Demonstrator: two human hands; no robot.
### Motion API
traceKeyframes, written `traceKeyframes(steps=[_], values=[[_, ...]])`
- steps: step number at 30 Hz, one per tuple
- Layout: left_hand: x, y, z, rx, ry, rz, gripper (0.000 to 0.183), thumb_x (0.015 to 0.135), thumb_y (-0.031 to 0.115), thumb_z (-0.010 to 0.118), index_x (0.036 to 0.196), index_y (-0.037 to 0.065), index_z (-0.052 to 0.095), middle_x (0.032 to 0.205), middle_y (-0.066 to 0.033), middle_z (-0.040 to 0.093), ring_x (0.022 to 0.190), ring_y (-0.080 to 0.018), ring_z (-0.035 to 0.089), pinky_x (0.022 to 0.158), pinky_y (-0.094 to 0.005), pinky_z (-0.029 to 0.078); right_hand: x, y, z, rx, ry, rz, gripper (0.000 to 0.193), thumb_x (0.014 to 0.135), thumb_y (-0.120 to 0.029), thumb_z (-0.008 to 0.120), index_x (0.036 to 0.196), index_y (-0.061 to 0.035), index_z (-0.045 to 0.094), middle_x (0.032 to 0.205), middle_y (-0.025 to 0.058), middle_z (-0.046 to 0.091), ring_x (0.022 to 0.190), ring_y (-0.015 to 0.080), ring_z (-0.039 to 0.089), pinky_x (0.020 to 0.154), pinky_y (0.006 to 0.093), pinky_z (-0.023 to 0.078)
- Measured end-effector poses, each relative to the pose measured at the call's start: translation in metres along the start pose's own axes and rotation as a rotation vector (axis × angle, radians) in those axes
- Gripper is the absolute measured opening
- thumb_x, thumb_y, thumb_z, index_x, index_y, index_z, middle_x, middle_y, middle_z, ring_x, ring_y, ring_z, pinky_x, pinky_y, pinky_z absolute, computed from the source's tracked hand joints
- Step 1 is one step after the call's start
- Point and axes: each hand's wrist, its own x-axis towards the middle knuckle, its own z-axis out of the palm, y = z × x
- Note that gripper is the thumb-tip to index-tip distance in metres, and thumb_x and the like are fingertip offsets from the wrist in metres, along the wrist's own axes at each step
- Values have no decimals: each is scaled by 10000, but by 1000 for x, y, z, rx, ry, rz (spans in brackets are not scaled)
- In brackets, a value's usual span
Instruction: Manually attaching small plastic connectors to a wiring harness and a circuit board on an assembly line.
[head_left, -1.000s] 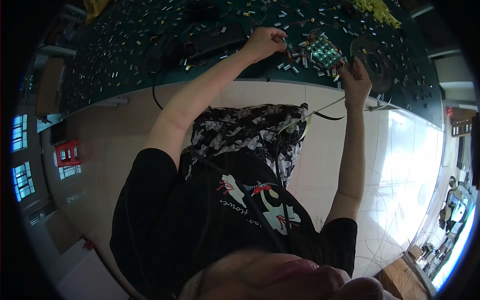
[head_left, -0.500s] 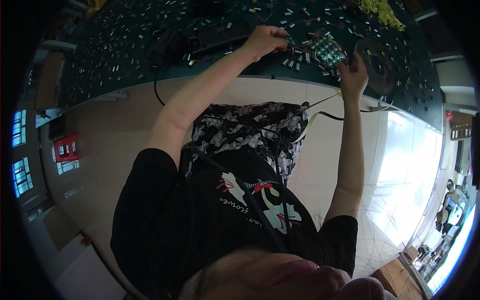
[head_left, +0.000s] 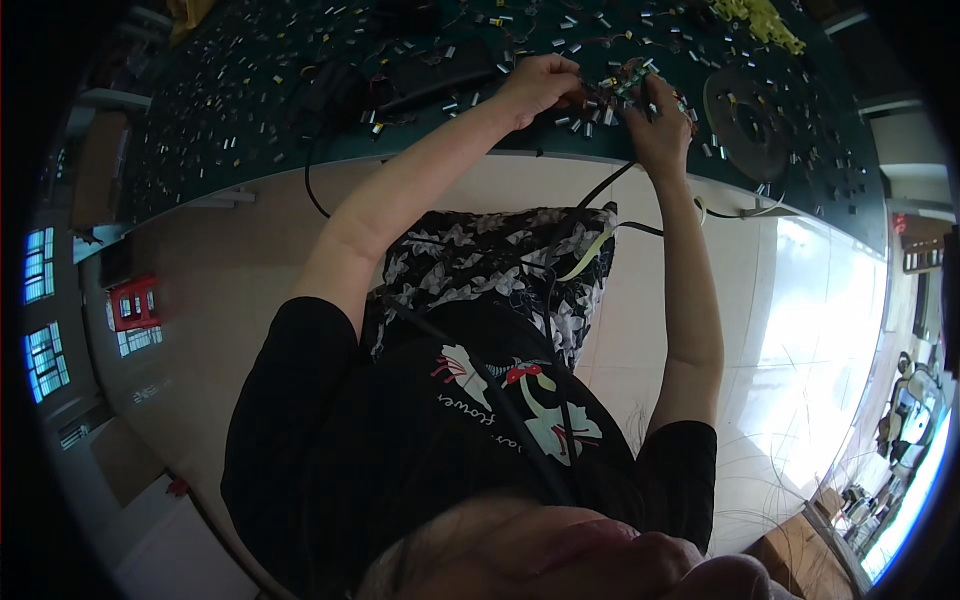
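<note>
My right hand (head_left: 662, 130) reaches over the table's near edge, its fingers closed on a panel of small green circuit boards (head_left: 640, 72). Most of that panel is hidden behind the fingers or seen at a slant. To its left, my left hand (head_left: 538, 88) has thumb and fingers pinched together; what sits between the fingertips is too small and dark to name. Between both hands lie several small silver cylindrical parts (head_left: 588, 128) with thin reddish wires.
The dark green table (head_left: 240, 170) is strewn with many similar silver parts. A black box-like object (head_left: 440, 75) and a dark bulky device (head_left: 335, 92) stand left of my hands. On the right are a round grey disc (head_left: 745, 125) and a yellow bundle (head_left: 765, 25). Black cables (head_left: 605, 185) cross the near edge.
My right hand has moved left toward my left hand, and the circuit board panel has turned so its broad face no longer shows. The left hand has barely moved.
</note>
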Motion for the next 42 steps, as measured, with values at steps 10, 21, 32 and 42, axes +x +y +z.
traceKeyframes(steps=[10, 21, 32, 42], values=[[-6, 19, 2, -163, 73, -66, 136, 762, 114, 551, 893, 81, 560, 775, 2, 587, 705, -68, 572, 520, -171, 392, 2, 12, 7, -227, -5, 63, 427, 673, -124, 575, 1089, -78, 489, 991, 115, 581, 963, 277, 539, 818, 349, 404], [4, 13, -11, 336, 72, 370, 214, 711, 53, 634, 914, 0, 590, 782, -32, 597, 687, -74, 545, 617, -194, 436, 0, 14, 8, -266, 12, 43, 427, 668, -111, 552, 1090, -75, 488, 974, 128, 588, 909, 283, 561, 784, 361, 430], [5, 11, -1, 196, 94, 245, 201, 706, 51, 637, 890, -9, 587, 764, -40, 598, 672, -84, 548, 621, -199, 438, 0, 5, 24, -226, 36, 13, 325, 703, -153, 582, 1011, -58, 533, 881, 149, 604, 844, 272, 586, 738, 335, 446], [1, 13, 0, 105, 88, 169, 177, 698, 71, 648, 858, 19, 593, 732, -18, 594, 635, -76, 548, 554, -181, 406, 4, 12, 29, -236, 42, -87, 296, 715, -107, 564, 1003, -49, 527, 851, 159, 602, 817, 292, 590, 712, 349, 454]])
